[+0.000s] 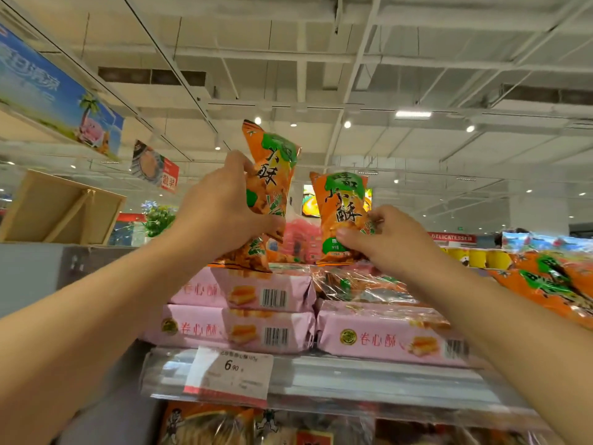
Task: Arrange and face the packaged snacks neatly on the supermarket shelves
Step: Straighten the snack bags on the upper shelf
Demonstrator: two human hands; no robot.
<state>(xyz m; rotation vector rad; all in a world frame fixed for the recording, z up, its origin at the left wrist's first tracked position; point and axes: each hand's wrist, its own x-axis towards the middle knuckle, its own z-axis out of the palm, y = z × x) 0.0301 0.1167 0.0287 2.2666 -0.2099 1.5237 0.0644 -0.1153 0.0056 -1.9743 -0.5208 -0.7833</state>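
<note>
You are mid-way through standing two orange snack bags up on the top tier, on the stacked pink wafer packs [244,292]. Your left hand [221,208] is wrapped around the left orange bag [272,184], which leans to the right with its foot on the upper pink pack. Your right hand [383,236] pinches the lower right edge of the right orange bag [345,213], which stands nearly upright, label facing you. Next, I judge, you should tip the left bag straight and bring it level beside its neighbour before letting go. Both forearms reach up and forward. What the right bag stands on is blurred, possibly clear-wrapped packs [359,284].
</note>
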